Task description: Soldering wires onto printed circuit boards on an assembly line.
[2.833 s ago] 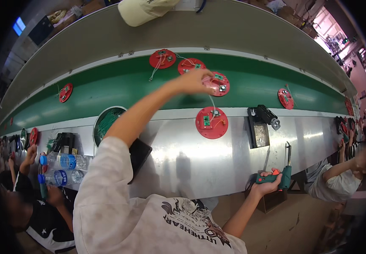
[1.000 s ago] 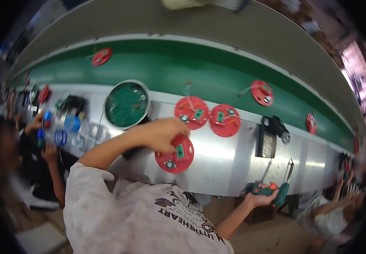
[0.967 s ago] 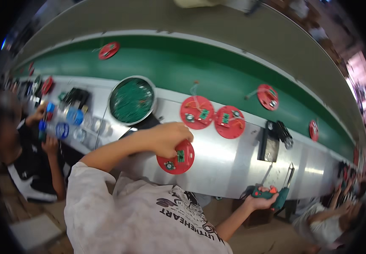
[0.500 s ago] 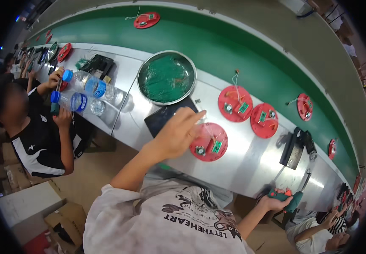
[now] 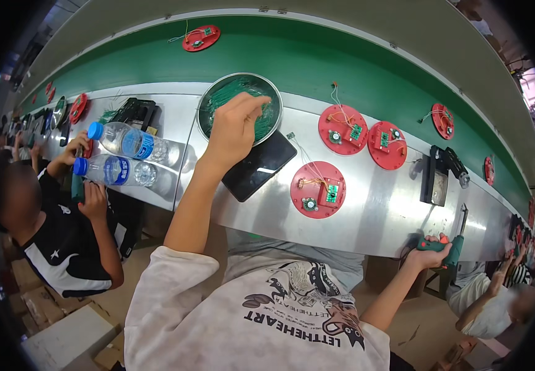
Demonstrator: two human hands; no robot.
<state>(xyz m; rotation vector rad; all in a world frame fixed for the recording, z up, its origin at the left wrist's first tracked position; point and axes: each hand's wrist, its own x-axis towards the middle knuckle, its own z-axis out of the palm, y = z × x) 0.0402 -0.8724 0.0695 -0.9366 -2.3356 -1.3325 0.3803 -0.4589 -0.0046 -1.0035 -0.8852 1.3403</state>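
Note:
My left hand (image 5: 236,127) is over a round metal bowl (image 5: 273,128) holding many thin green wires (image 5: 225,94). Its fingertips are pinched together, and whatever they hold is too small to make out. On the right, at the bench's front edge, my right hand (image 5: 436,252) grips a green soldering gun (image 5: 454,250) with red parts, its long metal tip pointing up and away. Nearest to me lies a red disc (image 5: 317,209) with a small green circuit board, a round metal part and pale wires. A dark flat tablet-like device (image 5: 260,168) rests beside the bowl, under my left wrist.
Two similar red discs (image 5: 340,147) lie farther back at the right. A black stand (image 5: 436,182) is near the soldering gun. Two plastic bottles (image 5: 118,168) lie left, beside a co-worker (image 5: 63,241). More discs sit on the green belt (image 5: 317,62) behind.
My left hand has moved from beside the near red disc up and left over the bowl. Pale wires now show on that disc. My right hand still holds the soldering gun.

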